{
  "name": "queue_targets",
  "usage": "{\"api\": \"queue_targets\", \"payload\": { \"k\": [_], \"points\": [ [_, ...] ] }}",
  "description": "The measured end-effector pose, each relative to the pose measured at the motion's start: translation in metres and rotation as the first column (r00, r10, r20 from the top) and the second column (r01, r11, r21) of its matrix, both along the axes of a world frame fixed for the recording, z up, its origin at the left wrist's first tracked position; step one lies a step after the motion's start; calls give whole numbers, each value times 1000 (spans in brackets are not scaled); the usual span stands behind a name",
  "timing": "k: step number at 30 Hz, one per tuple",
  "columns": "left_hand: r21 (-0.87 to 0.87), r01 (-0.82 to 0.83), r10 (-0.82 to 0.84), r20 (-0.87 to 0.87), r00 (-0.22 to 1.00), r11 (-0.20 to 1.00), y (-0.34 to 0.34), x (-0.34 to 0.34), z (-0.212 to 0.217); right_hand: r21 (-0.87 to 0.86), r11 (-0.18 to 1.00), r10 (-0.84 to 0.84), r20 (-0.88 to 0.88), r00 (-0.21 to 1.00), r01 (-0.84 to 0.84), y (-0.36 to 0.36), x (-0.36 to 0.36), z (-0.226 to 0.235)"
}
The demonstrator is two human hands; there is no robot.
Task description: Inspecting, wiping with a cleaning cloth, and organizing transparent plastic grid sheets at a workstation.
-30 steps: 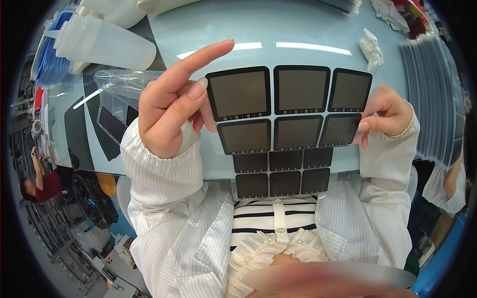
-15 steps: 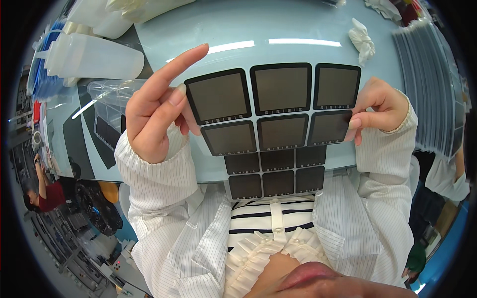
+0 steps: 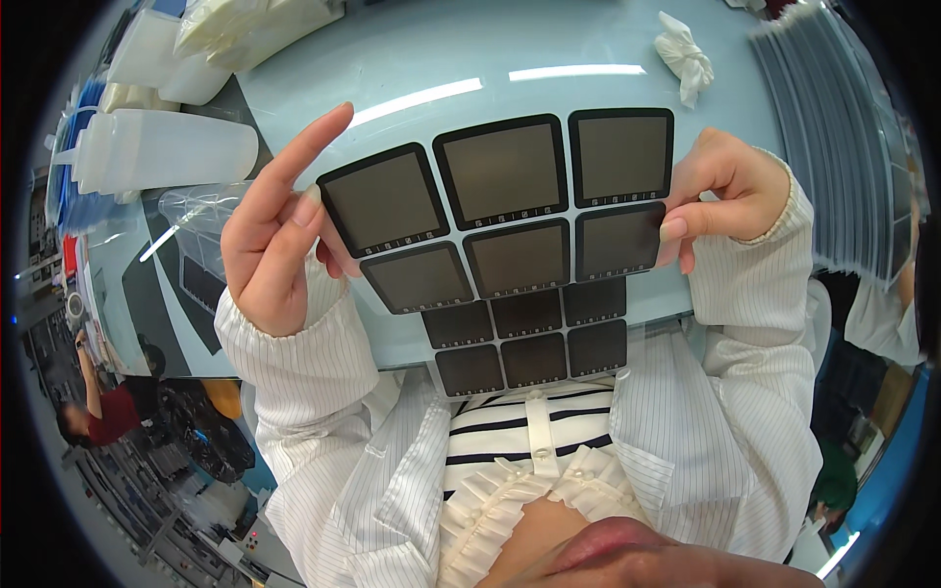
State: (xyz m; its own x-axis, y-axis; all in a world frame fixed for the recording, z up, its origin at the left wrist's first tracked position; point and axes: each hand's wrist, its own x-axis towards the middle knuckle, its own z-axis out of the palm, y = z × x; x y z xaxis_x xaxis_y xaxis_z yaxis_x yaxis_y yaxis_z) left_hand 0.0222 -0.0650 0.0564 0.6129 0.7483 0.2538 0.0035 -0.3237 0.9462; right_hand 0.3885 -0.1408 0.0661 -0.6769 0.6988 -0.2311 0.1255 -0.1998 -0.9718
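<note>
A clear plastic sheet with rows of black-framed dark panels [image 3: 502, 167] is stretched between my two hands, raised and tilted over the table. My left hand [image 3: 270, 250] pinches its left edge between thumb and fingers, with the index finger pointing outward. On the opposite side, my right hand [image 3: 730, 201] grips the right edge, thumb on top. Below the sheet, more dark panels [image 3: 527, 358] show at the table's near edge, in front of my striped top. Whether they belong to the same sheet or another one, I cannot tell.
Left on the light blue table [image 3: 392, 49] lie a translucent squeeze bottle [image 3: 162, 149], crumpled clear plastic [image 3: 201, 211] and another dark-panelled sheet [image 3: 201, 294]. A crumpled white tissue [image 3: 683, 59] lies far right, beside a tall stack of sheets [image 3: 833, 147]. A person in dark red [image 3: 110, 416] is at far left.
Both hands and the sheet have shifted a little to the left in the picture. The sheet now tilts more, its left side lower. The hold on both edges stays the same.
</note>
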Motion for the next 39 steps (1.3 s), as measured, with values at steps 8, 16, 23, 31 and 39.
{"api": "queue_targets", "payload": {
  "k": [8, 16, 23, 31, 39],
  "points": [
    [-6, -46, 46, 44, 998, 999, 0, 2, -2, -47, 996, -75, 38, 996, 77, -2, -4, 4],
    [3, -66, 66, 68, 996, 998, 1, 0, 0, 43, 989, -143, 19, 990, 142, -1, -4, -3],
    [6, -212, 211, 46, 976, 977, 1, 3, -1, 257, 888, -356, -136, 924, 380, -1, -17, -9],
    [-284, -1, 41, 136, 990, 959, 5, -8, -19, 401, 725, -477, -294, 828, 560, 2, -19, -19],
    [-322, 336, -418, -230, 879, 885, -1, 5, -4, 240, 638, -611, -421, 671, 732, -2, -25, -8]
  ]
}}
